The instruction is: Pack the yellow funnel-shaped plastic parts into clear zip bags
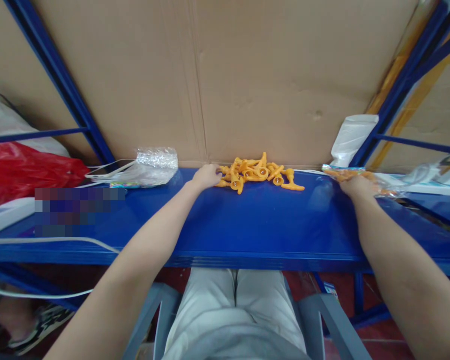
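A loose pile of orange, horn-shaped plastic pieces (247, 174) with hollow, cup-like ends lies at the back of the blue table (262, 225). My left hand (207, 176) is at the pile's left edge, its fingers curled in around an orange piece there; the fingertips are partly hidden. To the right, my right hand (356, 186) is closed on a clear plastic bag (384, 186) that lies on the table with more orange pieces inside. Its fingers are mostly covered by the back of the hand.
Bubble wrap (157, 160) and clear packaging lie back left, near a red bag (30, 167). A white plastic packet (354, 137) leans by the right blue post. Cardboard (247, 80) walls the back. A white cable (60, 241) runs along the left edge. Another person's shoe (41, 327) shows below left.
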A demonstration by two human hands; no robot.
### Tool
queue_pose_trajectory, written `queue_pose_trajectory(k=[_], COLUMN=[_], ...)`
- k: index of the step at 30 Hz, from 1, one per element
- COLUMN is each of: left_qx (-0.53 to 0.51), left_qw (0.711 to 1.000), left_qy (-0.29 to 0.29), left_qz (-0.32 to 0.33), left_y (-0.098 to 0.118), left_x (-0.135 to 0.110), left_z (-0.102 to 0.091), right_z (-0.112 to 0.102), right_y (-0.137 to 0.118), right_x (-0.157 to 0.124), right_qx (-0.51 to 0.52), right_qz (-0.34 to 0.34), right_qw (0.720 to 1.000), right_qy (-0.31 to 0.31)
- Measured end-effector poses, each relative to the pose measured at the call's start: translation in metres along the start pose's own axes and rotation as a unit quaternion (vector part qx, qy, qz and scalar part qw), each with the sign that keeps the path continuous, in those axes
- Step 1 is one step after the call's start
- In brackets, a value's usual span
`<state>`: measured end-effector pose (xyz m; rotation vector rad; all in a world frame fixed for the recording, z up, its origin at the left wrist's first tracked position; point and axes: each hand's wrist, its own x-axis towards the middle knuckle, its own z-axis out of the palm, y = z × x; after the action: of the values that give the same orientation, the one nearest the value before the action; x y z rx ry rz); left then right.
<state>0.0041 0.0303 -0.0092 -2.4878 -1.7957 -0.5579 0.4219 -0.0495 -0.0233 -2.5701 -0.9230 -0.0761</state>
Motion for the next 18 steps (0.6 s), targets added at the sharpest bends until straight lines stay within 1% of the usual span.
queue_pose_trajectory(k=[1,4,7,10,14,18], left_qx=[0.011,0.020,0.013,-0.003,-0.016,-0.011], left_qw=[1.000,1.000,0.999,0.999,0.997,0.996], left_qy=[0.009,0.018,0.016,0.014,0.008,0.006], left_qz=[-0.003,0.007,0.029,0.048,0.071,0.085], left_y=[-0.003,-0.010,-0.010,-0.005,0.003,0.007], left_x=[-0.001,-0.002,-0.001,-0.001,-0.005,-0.007], left_z=[0.006,0.015,0.016,0.015,0.014,0.013], right_z=[-0.004,-0.009,-0.005,0.003,0.009,0.005], right_y=[-0.002,-0.003,0.000,0.002,0.002,0.003], right_x=[-0.004,-0.009,-0.006,-0.001,0.001,-0.002], right_qx=[0.004,0.011,-0.026,-0.071,-0.100,-0.089], right_qz=[0.018,0.023,-0.009,-0.043,-0.063,-0.071], right_qw=[1.000,1.000,0.999,0.996,0.993,0.993], right_qy=[-0.002,0.006,-0.017,-0.034,-0.015,0.012])
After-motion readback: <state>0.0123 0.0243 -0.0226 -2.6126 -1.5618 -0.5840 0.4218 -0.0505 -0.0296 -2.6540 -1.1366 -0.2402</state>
